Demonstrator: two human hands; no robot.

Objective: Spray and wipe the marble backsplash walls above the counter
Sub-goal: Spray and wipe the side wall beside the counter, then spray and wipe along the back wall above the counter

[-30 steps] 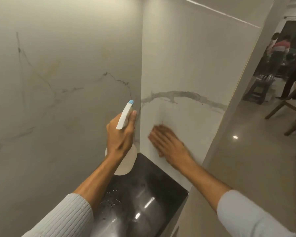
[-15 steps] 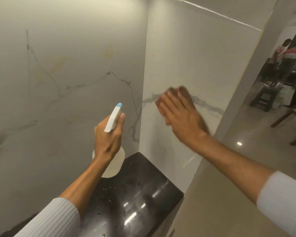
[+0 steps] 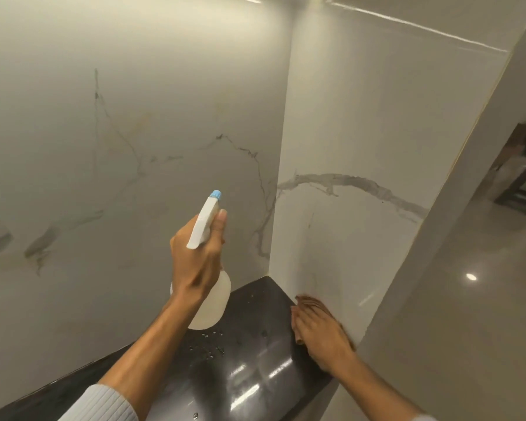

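Backsplash (image 3: 362,132) takes your right hand (image 3: 319,329) flat, low by the tabletop (image 3: 255,344); your left hand (image 3: 195,259) grips the spray bottle (image 3: 210,308). Nozzle (image 3: 216,195) faces the marble, ready.

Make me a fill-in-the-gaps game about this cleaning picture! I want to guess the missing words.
1. The left hand grips the spray bottle, whose nozzle tip is ____.
2. The right hand lies flat on the marble wall, just above the counter, which is coloured ____.
3. The small wet-looking specks lie on the ____.

Missing words: blue; black; counter.
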